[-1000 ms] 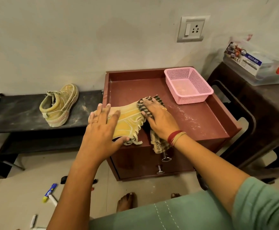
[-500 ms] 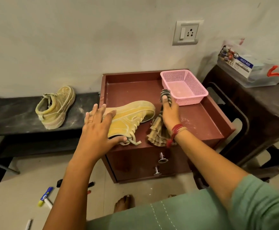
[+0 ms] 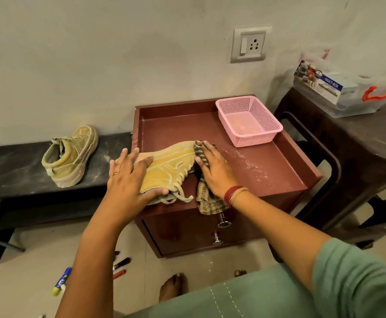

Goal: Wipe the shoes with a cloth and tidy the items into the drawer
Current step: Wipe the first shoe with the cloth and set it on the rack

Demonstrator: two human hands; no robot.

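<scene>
Left hand [image 3: 130, 180] covers the heel end of the tan suede lace-up shoe [image 3: 171, 164] on the maroon drawer cabinet [image 3: 279, 173]. Right hand [image 3: 215, 168] hides the middle of the brown striped cloth [image 3: 207, 200]; the cloth covers the shoe's toe. Left of cabinet: black low bench [image 3: 15, 171] cut by frame edge. Right of cabinet: clear plastic lidded box [image 3: 348, 97] also cut off, label small print unreadable. Floor in front of cabinet: markers [image 3: 121, 264] partly behind left forearm; one bare foot [image 3: 240, 272] mostly under the green garment [image 3: 256, 299].
</scene>
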